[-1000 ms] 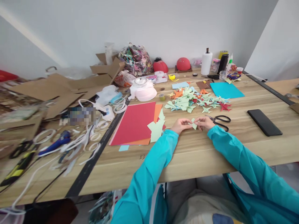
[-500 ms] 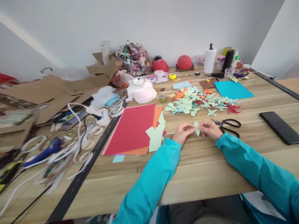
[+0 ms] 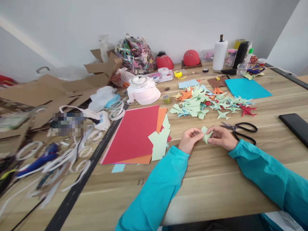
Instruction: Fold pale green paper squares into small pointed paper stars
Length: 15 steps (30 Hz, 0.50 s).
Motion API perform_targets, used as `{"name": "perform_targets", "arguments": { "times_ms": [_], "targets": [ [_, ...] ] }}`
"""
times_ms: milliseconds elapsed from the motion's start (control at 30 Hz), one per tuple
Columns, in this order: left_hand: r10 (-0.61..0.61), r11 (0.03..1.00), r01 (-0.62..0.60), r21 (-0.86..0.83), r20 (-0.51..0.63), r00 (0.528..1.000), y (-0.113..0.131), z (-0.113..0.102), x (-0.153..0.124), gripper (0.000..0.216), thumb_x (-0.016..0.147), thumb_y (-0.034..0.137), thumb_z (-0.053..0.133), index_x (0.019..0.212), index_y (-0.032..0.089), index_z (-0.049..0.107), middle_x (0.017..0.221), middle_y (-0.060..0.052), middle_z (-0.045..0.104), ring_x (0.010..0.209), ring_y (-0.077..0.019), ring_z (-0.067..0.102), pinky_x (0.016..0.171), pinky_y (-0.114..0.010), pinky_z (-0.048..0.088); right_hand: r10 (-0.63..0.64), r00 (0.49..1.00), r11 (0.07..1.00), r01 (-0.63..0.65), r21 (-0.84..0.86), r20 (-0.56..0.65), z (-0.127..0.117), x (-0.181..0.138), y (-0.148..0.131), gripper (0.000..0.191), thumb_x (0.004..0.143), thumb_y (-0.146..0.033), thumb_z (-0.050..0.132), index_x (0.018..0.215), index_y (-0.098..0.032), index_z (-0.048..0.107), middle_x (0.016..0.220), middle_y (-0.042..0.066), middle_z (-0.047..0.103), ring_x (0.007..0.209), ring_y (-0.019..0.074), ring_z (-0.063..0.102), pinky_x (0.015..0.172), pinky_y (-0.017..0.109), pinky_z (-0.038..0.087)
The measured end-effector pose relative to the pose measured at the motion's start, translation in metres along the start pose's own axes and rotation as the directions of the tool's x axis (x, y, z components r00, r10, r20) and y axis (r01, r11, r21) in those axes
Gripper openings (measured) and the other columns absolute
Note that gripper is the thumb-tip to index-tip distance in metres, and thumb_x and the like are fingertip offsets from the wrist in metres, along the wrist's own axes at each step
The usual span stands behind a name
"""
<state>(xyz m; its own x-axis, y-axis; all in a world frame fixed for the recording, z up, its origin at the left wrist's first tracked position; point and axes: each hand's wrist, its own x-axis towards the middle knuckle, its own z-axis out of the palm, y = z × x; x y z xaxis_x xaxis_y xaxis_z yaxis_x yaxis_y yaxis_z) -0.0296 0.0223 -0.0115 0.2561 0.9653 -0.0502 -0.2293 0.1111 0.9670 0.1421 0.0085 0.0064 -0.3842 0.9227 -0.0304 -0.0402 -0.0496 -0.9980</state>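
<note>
A small piece of folded pale green paper point(image 3: 205, 134) is held above the wooden table between my two hands. My left hand point(image 3: 191, 140) pinches its left side with thumb and forefinger. On its right side, the thumb and fingers of my right hand point(image 3: 221, 138) close on it. Black-handled scissors point(image 3: 240, 128) lie just behind and right of my right hand. Beyond my hands spreads a heap of folded paper pieces point(image 3: 194, 104), mostly pale green with some orange, red and blue. Pale green paper offcuts point(image 3: 160, 142) lie left of my left hand.
Red paper sheets point(image 3: 134, 134) lie at left, over orange ones. A black phone point(image 3: 295, 126) rests at the right, a turquoise sheet point(image 3: 247, 89) behind. White cords, a blue glue gun point(image 3: 39, 160) and cardboard point(image 3: 48, 93) crowd the left. Bottles point(image 3: 219, 54) stand at the back.
The paper in my hands now shows a wider, more spread shape, with my right fingers shifted on it. The camera view has moved slightly; the things on the table stay put.
</note>
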Motion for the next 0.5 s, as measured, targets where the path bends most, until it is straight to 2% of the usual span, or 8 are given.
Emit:
{"name": "perform_targets", "arguments": {
  "times_ms": [133,500],
  "targets": [
    [0.001,1.0,-0.001,-0.001,0.014,1.0,0.0006,0.0003,-0.0006,0.025,0.058,0.029,0.075,0.069,0.012,0.061,0.061,0.0,0.063,0.056,-0.0101,0.057,0.058,-0.023,0.045,0.021,1.0,1.0,-0.021,0.004,-0.015,-0.0017,0.0004,0.0003,0.033,0.062,-0.033,0.074,0.083,-0.015,0.057,0.051,-0.004,0.056,0.043,0.0078,0.05,0.043,0.02,0.042],
    [-0.014,1.0,0.013,0.012,0.085,0.996,0.0026,0.0003,-0.0023,0.027,0.056,0.026,0.077,0.076,0.012,0.065,0.065,-0.002,0.066,0.06,-0.0125,0.061,0.065,-0.027,0.049,0.016,0.992,0.996,-0.005,0.091,-0.125,-0.0059,0.0043,0.0042,0.026,0.062,-0.034,0.075,0.07,-0.015,0.059,0.043,-0.003,0.056,0.037,0.0082,0.049,0.038,0.019,0.038]
  ]
}}
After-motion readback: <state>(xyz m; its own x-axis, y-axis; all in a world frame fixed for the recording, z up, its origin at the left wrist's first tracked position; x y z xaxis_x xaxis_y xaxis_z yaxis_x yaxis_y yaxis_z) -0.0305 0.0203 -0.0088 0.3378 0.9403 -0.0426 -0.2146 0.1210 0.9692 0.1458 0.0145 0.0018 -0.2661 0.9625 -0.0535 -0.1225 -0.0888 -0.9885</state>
